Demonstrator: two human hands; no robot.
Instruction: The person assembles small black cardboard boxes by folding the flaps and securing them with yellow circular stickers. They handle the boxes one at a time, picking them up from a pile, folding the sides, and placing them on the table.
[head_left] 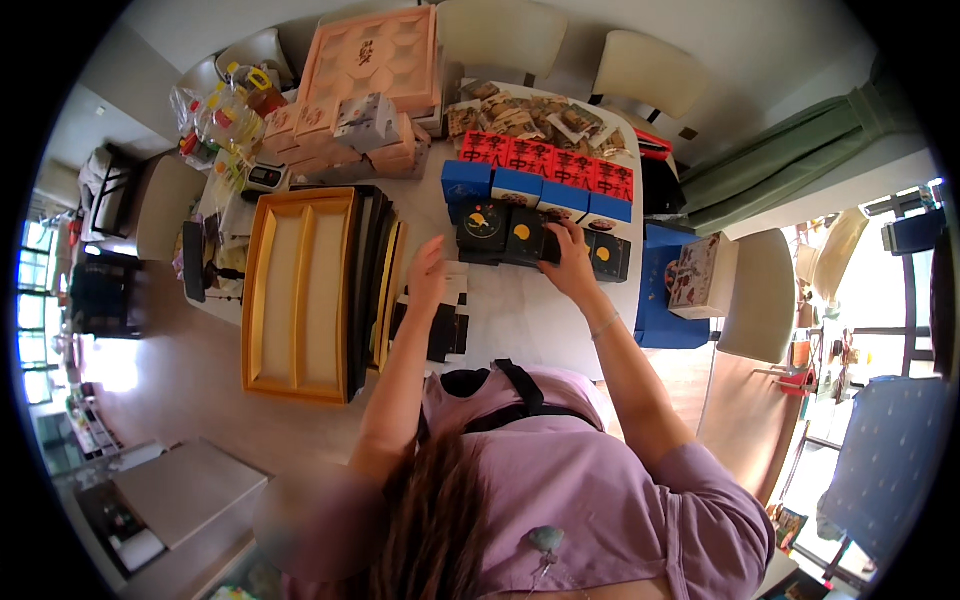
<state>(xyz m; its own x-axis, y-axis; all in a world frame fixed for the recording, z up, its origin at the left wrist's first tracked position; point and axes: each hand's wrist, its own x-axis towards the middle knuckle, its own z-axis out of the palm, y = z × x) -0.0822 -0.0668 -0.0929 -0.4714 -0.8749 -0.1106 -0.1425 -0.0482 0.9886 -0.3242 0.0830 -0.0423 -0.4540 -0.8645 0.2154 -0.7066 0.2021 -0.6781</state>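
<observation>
My right hand (570,262) is closed over a small black box (550,246) in the front row on the white table, fingers over its top and thumb at the near side. In that row stand other black boxes (482,226) with yellow-gold round designs on top. My left hand (428,272) is raised to the left of the row, fingers stretched out, holding nothing. Under and beside my left forearm lie flat black and white card pieces (448,334). Behind the black boxes runs a row of blue boxes (466,180), with red printed packets (530,160) farther back.
To the left, a gold-rimmed tray (300,300) leans beside several black and gold boards (372,290). Pink boxes (370,60) pile up at the far left, near oil bottles (235,120). Small clear packets (520,112) lie at the back. A blue bag (655,290) sits right of the table.
</observation>
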